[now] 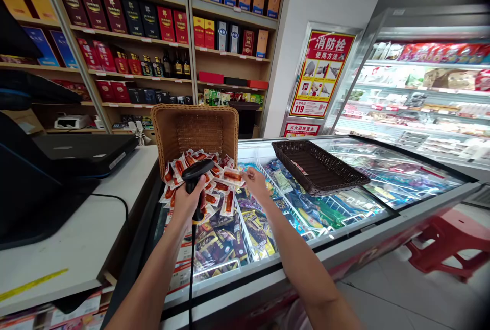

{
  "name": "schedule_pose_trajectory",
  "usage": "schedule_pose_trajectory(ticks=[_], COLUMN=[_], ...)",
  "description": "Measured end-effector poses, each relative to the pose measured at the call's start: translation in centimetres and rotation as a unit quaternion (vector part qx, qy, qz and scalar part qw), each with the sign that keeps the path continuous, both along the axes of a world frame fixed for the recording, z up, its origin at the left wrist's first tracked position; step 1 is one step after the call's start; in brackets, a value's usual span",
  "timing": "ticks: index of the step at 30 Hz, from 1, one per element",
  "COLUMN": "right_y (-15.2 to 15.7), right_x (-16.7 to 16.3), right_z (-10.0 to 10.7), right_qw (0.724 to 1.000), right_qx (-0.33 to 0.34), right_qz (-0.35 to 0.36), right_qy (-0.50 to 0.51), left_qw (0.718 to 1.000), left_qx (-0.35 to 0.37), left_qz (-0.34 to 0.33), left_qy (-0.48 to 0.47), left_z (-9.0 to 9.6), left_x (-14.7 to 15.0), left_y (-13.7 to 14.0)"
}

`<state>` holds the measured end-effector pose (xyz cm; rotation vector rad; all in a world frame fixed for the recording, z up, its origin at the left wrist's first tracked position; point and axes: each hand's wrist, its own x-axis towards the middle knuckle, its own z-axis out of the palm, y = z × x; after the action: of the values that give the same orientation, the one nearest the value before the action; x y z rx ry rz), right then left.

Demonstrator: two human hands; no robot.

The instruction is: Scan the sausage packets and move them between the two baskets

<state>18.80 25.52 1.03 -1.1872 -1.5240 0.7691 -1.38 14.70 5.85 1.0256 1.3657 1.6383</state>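
My left hand (187,199) is wrapped round the handle of a black barcode scanner (198,169), whose cord hangs down toward me. With its fingers pinched, my right hand (254,183) grips the edge of a clear-wrapped sausage packet (232,175). The scanner head is to the left of that packet, over a heap of similar sausage packets (211,198). The heap spills from a tan wicker basket (195,115) tipped on its side, its opening toward me. Both basket and packets rest on the glass top of a chest freezer (225,289).
A dark brown woven tray (317,166) lies on the freezer glass at right. On the left stands a counter (57,217) with a black checkout machine (30,166). Shelves of boxed bottles (115,13) line the back. A red stool (451,243) is on the floor.
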Motion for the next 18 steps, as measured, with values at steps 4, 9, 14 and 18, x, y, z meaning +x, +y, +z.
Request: schedule_pose_trajectory(ticks=[4,9,14,18], right_y=[0.3,-0.1,-0.5,-0.5], right_x=[0.4,0.0,-0.5,-0.5], right_z=[0.4,0.7,1.0,1.2], right_qw=[0.994,0.987,0.982,0.979], right_qx=[0.051,0.116,0.139,0.156], right_qz=[-0.088,-0.112,-0.129,-0.133], right_qy=[0.037,0.021,0.008,0.011], left_qw=[0.999,0.993,0.982,0.984], left_qx=[-0.018,-0.018,-0.022,-0.022], left_qz=[-0.028,-0.036,-0.022,-0.023], left_qy=[0.013,0.111,0.185,0.174], left_z=[-0.7,-1.0,-1.1,-1.2], left_x=[0.1,0.7,0.5,0.2], left_y=[0.2,-0.1,0.0,0.1])
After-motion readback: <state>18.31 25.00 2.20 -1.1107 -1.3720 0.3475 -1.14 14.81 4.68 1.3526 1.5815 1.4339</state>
